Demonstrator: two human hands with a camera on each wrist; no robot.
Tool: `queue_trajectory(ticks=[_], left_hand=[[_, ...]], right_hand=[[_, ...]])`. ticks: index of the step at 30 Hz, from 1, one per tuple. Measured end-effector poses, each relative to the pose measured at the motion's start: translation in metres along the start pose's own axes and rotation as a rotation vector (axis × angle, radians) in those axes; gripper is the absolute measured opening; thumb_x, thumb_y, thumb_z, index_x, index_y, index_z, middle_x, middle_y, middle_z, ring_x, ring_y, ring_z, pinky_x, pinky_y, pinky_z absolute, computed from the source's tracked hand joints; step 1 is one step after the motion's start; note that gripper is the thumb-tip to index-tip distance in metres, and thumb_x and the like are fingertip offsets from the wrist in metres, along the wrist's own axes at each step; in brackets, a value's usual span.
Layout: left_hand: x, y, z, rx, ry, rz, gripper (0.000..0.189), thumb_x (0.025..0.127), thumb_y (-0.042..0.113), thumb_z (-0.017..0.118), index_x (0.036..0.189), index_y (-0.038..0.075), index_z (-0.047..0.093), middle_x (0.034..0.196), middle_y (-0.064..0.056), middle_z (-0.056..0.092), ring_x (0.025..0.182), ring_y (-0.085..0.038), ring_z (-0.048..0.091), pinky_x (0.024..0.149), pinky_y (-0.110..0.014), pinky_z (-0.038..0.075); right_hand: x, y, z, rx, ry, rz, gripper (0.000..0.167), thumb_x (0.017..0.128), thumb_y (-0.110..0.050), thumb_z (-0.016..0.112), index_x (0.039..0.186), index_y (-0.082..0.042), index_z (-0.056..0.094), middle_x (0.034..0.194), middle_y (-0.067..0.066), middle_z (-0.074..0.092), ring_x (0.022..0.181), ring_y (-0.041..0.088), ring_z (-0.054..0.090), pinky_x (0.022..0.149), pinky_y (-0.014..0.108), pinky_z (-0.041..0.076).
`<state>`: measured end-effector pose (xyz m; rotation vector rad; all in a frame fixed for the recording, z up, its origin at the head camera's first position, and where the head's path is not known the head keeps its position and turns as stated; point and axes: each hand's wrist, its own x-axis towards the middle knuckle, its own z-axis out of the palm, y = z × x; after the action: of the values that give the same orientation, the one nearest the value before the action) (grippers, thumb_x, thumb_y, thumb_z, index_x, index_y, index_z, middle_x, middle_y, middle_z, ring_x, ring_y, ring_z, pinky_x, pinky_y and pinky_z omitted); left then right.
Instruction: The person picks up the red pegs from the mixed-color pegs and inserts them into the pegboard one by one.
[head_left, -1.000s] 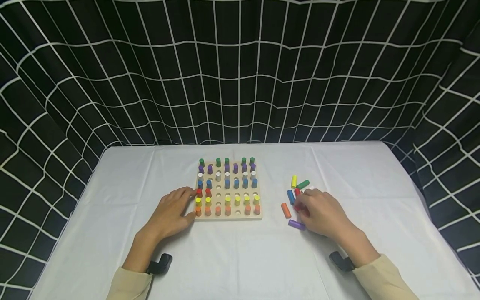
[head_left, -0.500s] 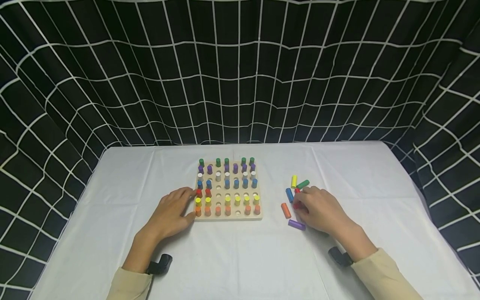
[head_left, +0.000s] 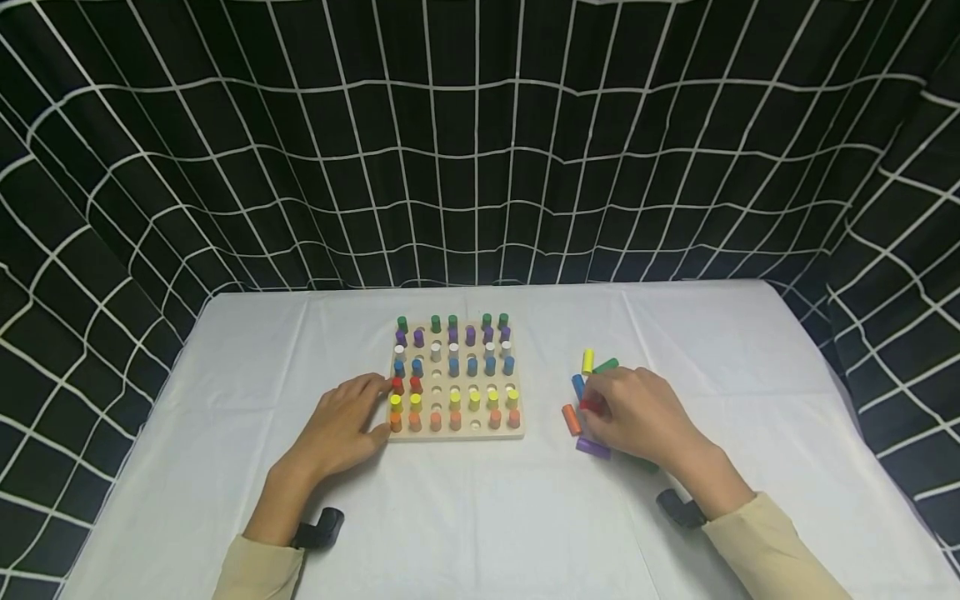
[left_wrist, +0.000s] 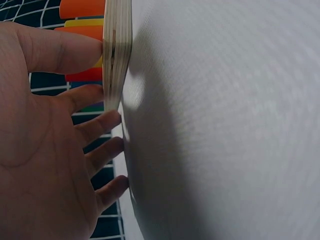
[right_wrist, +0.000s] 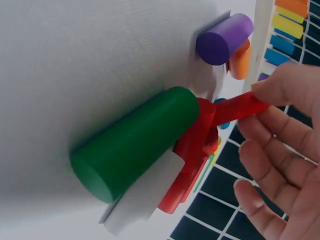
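A pale wooden pegboard (head_left: 465, 434) carries rows of coloured pegs. My left hand (head_left: 341, 429) lies at its left side; in the left wrist view the thumb (left_wrist: 65, 50) touches the board's edge, with the other fingers loosely extended. Over the loose pegs to the right, my right hand (head_left: 641, 417) pinches a red peg (right_wrist: 242, 107) between thumb and forefinger. The other fingers are half bent and hold nothing. Under that peg, more red pegs (right_wrist: 187, 150) lie beside a green peg (right_wrist: 135, 145) and a white peg (right_wrist: 145, 195), mostly hidden by my hand in the head view.
Around my right hand lie a yellow peg (head_left: 588, 362), another green peg (head_left: 606, 365), a blue peg (head_left: 578, 386), an orange peg (head_left: 572, 420) and a purple peg (head_left: 593, 448). White cloth (head_left: 480, 525) covers the table. A black curtain with white grid lines (head_left: 480, 167) stands behind.
My right fingers, earlier down among the red pegs, now hold one red peg raised slightly. The blue peg shifted a little to the left. My left hand stays put.
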<state>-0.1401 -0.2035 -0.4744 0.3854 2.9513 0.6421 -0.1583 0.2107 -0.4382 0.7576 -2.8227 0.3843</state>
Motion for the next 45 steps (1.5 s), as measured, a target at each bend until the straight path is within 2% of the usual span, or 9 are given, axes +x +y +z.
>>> queue_trajectory(ticks=[6,11,15,19,24,31,38,45], left_hand=[[-0.001,0.001,-0.001,0.0,0.0,0.006,0.063,0.094,0.032,0.062,0.153,0.01,0.053,0.159,-0.014,0.052,0.153,-0.039,0.043,0.126,-0.066,0.034],[-0.001,0.0,-0.001,0.001,0.003,0.008,0.063,0.094,0.031,0.062,0.153,0.01,0.052,0.159,-0.014,0.052,0.154,-0.039,0.043,0.126,-0.066,0.034],[-0.001,0.0,-0.001,-0.004,-0.001,0.005,0.064,0.095,0.031,0.063,0.154,0.01,0.051,0.16,-0.013,0.051,0.154,-0.039,0.042,0.126,-0.066,0.033],[-0.002,0.0,-0.002,-0.006,-0.004,0.002,0.065,0.095,0.031,0.063,0.155,0.01,0.051,0.16,-0.014,0.051,0.155,-0.039,0.042,0.127,-0.066,0.032],[-0.001,0.0,-0.001,-0.006,-0.005,0.001,0.065,0.095,0.032,0.062,0.155,0.01,0.05,0.161,-0.014,0.05,0.155,-0.039,0.041,0.127,-0.066,0.032],[-0.001,-0.001,0.0,-0.003,-0.009,0.005,0.065,0.095,0.032,0.062,0.155,0.01,0.05,0.161,-0.014,0.049,0.155,-0.039,0.04,0.127,-0.066,0.031],[-0.001,0.0,-0.001,0.001,-0.013,0.003,0.065,0.095,0.033,0.062,0.155,0.01,0.05,0.161,-0.014,0.05,0.155,-0.04,0.041,0.127,-0.066,0.032],[-0.001,0.0,-0.002,-0.002,-0.016,-0.002,0.065,0.096,0.033,0.062,0.155,0.01,0.05,0.161,-0.014,0.05,0.155,-0.04,0.041,0.127,-0.067,0.031]], right_hand=[[0.002,-0.001,0.0,-0.005,0.021,0.005,0.015,0.076,-0.019,0.077,0.071,-0.024,0.064,0.066,-0.013,0.064,0.058,0.005,0.049,0.056,0.027,0.043],[0.003,-0.002,-0.001,-0.021,0.0,0.015,0.017,0.075,-0.019,0.076,0.072,-0.023,0.061,0.063,-0.011,0.061,0.056,0.006,0.045,0.054,0.026,0.038],[0.003,-0.002,-0.002,-0.026,-0.022,0.019,0.011,0.075,-0.018,0.076,0.079,-0.021,0.066,0.063,-0.01,0.06,0.056,0.008,0.043,0.054,0.026,0.037],[0.004,-0.001,-0.003,-0.013,-0.029,0.019,0.012,0.077,-0.017,0.076,0.088,-0.019,0.074,0.07,-0.009,0.065,0.059,0.007,0.048,0.056,0.027,0.042],[0.006,-0.001,-0.006,-0.01,-0.018,0.01,0.009,0.079,-0.014,0.075,0.086,-0.018,0.074,0.076,-0.008,0.067,0.063,0.007,0.052,0.059,0.029,0.047],[0.01,-0.004,-0.011,-0.026,-0.06,0.022,0.014,0.083,-0.011,0.073,0.095,-0.017,0.076,0.074,-0.009,0.059,0.062,0.01,0.047,0.057,0.026,0.039],[0.015,-0.008,-0.015,-0.007,-0.054,0.019,0.01,0.085,-0.011,0.073,0.093,-0.016,0.075,0.073,-0.007,0.057,0.063,0.01,0.047,0.056,0.026,0.038],[0.021,-0.009,-0.016,-0.004,-0.061,0.008,0.015,0.088,-0.012,0.072,0.102,-0.015,0.076,0.08,-0.004,0.062,0.064,0.01,0.048,0.056,0.026,0.038]])
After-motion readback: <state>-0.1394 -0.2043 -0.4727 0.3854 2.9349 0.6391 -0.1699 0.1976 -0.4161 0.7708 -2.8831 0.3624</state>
